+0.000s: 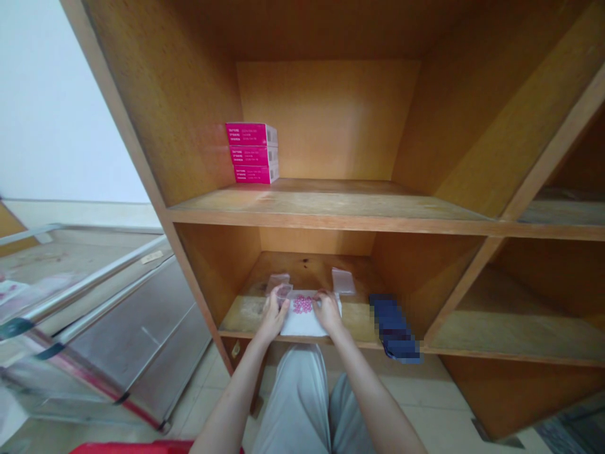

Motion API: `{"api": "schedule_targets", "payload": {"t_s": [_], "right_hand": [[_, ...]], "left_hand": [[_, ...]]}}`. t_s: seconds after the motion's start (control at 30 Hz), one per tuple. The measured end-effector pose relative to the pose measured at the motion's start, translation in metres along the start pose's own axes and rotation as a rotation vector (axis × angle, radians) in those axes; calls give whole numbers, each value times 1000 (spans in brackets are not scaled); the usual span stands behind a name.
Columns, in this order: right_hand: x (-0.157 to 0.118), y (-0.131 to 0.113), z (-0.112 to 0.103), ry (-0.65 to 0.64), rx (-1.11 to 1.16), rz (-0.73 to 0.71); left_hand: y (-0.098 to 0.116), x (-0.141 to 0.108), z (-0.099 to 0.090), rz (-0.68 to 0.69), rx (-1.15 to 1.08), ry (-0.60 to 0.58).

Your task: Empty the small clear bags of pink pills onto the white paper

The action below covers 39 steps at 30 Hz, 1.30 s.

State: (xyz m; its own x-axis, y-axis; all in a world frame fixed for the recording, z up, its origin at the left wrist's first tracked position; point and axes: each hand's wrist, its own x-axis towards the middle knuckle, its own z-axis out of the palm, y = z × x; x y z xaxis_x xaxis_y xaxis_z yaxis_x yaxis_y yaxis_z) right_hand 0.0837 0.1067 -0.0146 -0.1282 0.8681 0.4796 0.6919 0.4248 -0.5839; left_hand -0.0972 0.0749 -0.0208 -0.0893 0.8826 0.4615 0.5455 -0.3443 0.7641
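On the lower shelf lies a white sheet [302, 326] with a loose pile of small pink pieces [302, 304], possibly beads or tablets. At the sheet's left edge, my left hand [273, 315] is closed on a small clear plastic bag [285, 291], held between thumb and fingers. My right hand [328, 311] rests over the sheet's right side, fingertips pinched together beside the pile. Whatever is between those fingertips is too small to make out. Behind my left hand lies more clear plastic [278, 279]. Another clear bag [343, 282] lies beyond my right hand.
Three stacked pink boxes [253, 153] stand on the upper shelf [331, 205]. A dark blue item [394, 328], partly pixelated, hangs over the lower shelf's front edge at right. A metal-railed cart [118, 315] stands left. My knees [302, 391] are beneath the shelf edge.
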Motion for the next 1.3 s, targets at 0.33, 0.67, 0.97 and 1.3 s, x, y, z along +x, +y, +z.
{"api": "schedule_targets", "payload": {"t_s": [0.33, 0.67, 0.97, 1.3], "right_hand": [[6, -16, -12, 91, 143, 2], [25, -79, -35, 170, 399, -174], [25, -48, -22, 110, 270, -108], [12, -5, -8, -118, -48, -83]], "left_hand": [[3, 0, -1, 11, 18, -8], [9, -2, 0, 57, 93, -18], [9, -3, -2, 65, 87, -42], [6, -2, 0, 47, 70, -19]]}}
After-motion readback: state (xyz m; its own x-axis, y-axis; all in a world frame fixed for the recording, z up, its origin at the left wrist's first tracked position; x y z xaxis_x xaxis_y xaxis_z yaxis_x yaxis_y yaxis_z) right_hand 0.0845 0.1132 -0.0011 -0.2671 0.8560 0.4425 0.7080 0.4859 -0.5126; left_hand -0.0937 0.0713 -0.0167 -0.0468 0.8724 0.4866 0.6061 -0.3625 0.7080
